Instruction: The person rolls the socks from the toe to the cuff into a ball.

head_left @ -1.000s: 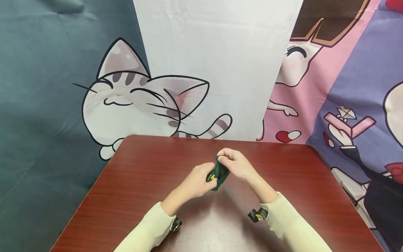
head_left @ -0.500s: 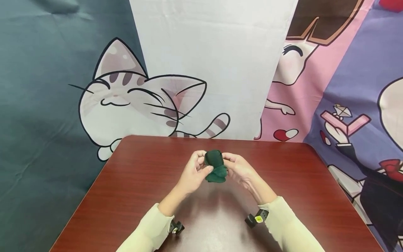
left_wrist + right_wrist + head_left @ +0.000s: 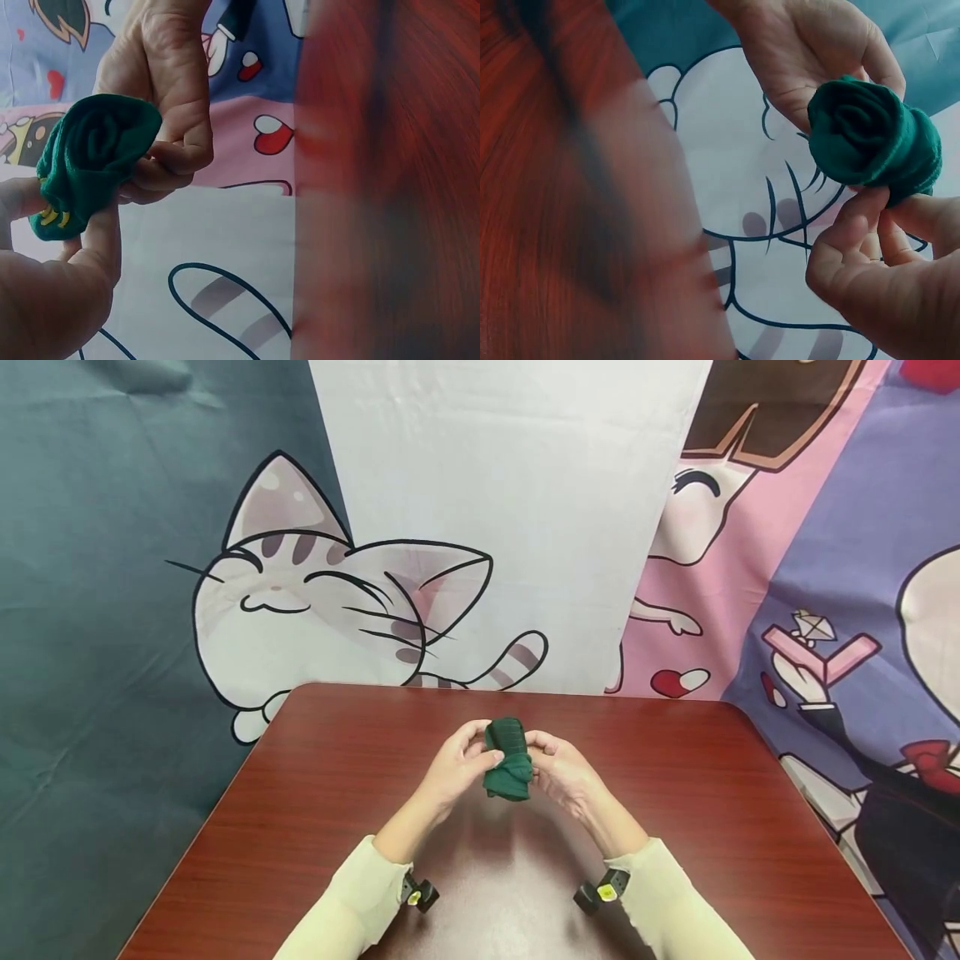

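Note:
A dark green rolled-up sock bundle [image 3: 507, 775] is held up above the table between both hands. Its upper part looks ribbed in the head view, and folds wrap the lower part. My left hand [image 3: 456, 767] pinches its left side, the thumb lying across the front. On the other side, the fingers of my right hand [image 3: 567, 778] grip it, partly hidden behind it. The left wrist view shows the spiral end of the sock bundle [image 3: 94, 142] and small yellow stitching [image 3: 56, 216] near the left fingertips. A coiled end of the sock bundle [image 3: 855, 131] also faces the right wrist camera.
Beneath the hands lies a reddish-brown wooden table [image 3: 337, 827] with rounded far corners. Behind it hangs a printed cloth backdrop [image 3: 525, 527] with a cartoon cat and figures. Dark wrist cameras [image 3: 600, 892] sit at both cream sleeve cuffs.
The sock bundle has turned from a loose piece with an opening and yellow marking showing to a compact upright roll. Both hands have shifted to its two sides; lately they moved only slightly.

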`<state>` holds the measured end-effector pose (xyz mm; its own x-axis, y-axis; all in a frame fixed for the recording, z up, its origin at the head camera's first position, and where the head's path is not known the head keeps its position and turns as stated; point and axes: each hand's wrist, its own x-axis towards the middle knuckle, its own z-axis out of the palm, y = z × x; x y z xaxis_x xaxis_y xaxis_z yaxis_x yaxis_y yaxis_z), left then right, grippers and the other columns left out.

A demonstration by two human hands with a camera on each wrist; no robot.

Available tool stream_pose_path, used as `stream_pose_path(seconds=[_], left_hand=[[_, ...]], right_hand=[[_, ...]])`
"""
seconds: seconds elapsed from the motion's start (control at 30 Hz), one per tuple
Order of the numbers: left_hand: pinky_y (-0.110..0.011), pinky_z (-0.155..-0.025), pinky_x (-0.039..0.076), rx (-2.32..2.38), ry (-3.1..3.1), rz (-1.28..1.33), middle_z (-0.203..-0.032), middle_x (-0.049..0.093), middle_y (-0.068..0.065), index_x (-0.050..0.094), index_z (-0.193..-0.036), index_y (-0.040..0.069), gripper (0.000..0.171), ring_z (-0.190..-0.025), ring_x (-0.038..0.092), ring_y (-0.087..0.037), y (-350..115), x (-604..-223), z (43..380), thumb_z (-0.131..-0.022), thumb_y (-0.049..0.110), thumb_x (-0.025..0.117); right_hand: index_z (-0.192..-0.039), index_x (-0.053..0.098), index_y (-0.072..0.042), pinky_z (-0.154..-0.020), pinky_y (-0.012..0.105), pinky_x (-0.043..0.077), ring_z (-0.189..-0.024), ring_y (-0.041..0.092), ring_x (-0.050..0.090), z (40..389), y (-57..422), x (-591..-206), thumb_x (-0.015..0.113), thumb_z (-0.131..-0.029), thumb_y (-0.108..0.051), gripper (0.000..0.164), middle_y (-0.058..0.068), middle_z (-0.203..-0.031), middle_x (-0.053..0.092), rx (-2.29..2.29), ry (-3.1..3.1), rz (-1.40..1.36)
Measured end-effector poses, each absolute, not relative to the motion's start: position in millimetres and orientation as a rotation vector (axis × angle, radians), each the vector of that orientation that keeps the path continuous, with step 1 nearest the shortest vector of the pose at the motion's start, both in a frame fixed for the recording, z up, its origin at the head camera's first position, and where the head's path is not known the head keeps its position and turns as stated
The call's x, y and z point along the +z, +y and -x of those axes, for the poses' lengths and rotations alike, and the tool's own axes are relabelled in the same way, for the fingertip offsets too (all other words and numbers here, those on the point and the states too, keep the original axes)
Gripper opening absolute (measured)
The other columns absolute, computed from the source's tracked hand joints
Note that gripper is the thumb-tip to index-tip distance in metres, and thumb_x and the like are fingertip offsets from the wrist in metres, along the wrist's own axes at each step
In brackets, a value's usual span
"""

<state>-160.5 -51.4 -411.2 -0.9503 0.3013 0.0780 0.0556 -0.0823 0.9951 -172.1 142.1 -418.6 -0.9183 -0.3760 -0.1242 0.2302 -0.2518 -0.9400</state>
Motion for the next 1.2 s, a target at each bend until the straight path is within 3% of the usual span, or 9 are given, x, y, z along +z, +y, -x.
stream_pose_path(seconds=[0.1,0.27,0.47,0.6,0.73,0.9,1.03,1.2], left_hand=[[-0.028,-0.085,0.053,2.161,1.999,-0.386,-0.12,0.064,-0.015,0.051,-0.133,-0.001,0.042,-0.105,0.063,-0.018,-53,-411,161,-0.092,0.002,0.063],[-0.029,-0.08,0.057,2.182,1.946,-0.406,-0.119,0.064,-0.016,0.048,-0.133,0.0,0.042,-0.097,0.066,-0.015,-56,-414,166,-0.093,0.003,0.061],[-0.031,-0.079,0.058,2.215,1.896,-0.41,-0.12,0.064,-0.016,0.049,-0.135,0.001,0.044,-0.093,0.068,-0.015,-59,-414,169,-0.094,0.004,0.061],[-0.03,-0.08,0.058,2.2,1.892,-0.39,-0.119,0.065,-0.015,0.05,-0.135,-0.002,0.043,-0.093,0.068,-0.014,-60,-414,170,-0.094,0.006,0.062],[-0.028,-0.081,0.058,2.146,1.902,-0.401,-0.115,0.066,-0.013,0.052,-0.135,-0.007,0.045,-0.094,0.067,-0.013,-63,-416,170,-0.095,0.008,0.062],[-0.03,-0.08,0.059,2.106,1.895,-0.401,-0.11,0.067,-0.012,0.056,-0.132,-0.01,0.042,-0.09,0.068,-0.013,-62,-421,173,-0.094,0.007,0.06],[-0.029,-0.074,0.059,2.14,1.886,-0.278,-0.101,0.07,-0.009,0.058,-0.129,-0.011,0.04,-0.079,0.07,-0.012,-58,-421,176,-0.092,0.006,0.06],[-0.027,-0.067,0.06,2.291,1.785,-0.11,-0.089,0.068,-0.006,0.059,-0.119,-0.013,0.033,-0.072,0.069,-0.011,-52,-416,177,-0.089,0.002,0.059]], right_hand=[[-0.102,0.065,-0.006,-0.069,0.024,0.052,-0.072,0.01,0.059,172,139,-420,0.059,-0.101,-0.007,0.006,0.0,-0.087,0.065,-2.212,1.707,0.123],[-0.109,0.066,-0.004,-0.075,0.024,0.052,-0.085,0.013,0.06,169,140,-424,0.065,-0.1,-0.016,0.015,0.002,-0.094,0.064,-2.168,2.158,0.213],[-0.109,0.073,-0.004,-0.078,0.02,0.052,-0.095,0.014,0.063,168,150,-427,0.07,-0.094,-0.001,0.015,0.01,-0.105,0.069,-2.064,2.595,0.738],[-0.105,0.075,0.002,-0.072,0.017,0.052,-0.091,0.017,0.065,161,154,-415,0.073,-0.086,0.011,0.021,0.015,-0.1,0.07,-1.931,2.728,1.092],[-0.098,0.075,0.004,-0.074,0.016,0.054,-0.087,0.024,0.067,154,155,-401,0.077,-0.079,0.015,0.022,0.016,-0.093,0.071,-1.803,2.779,1.286],[-0.089,0.067,0.0,-0.072,0.016,0.05,-0.079,0.024,0.062,152,154,-398,0.075,-0.08,0.016,0.019,0.015,-0.088,0.066,-1.649,2.795,1.394],[-0.091,0.061,-0.001,-0.074,0.021,0.048,-0.087,0.022,0.059,148,154,-401,0.067,-0.086,0.017,0.02,0.015,-0.096,0.064,-1.615,2.759,1.428],[-0.094,0.058,0.001,-0.076,0.021,0.049,-0.09,0.012,0.058,140,156,-409,0.06,-0.092,0.015,0.013,0.015,-0.096,0.063,-1.767,2.612,1.217]])
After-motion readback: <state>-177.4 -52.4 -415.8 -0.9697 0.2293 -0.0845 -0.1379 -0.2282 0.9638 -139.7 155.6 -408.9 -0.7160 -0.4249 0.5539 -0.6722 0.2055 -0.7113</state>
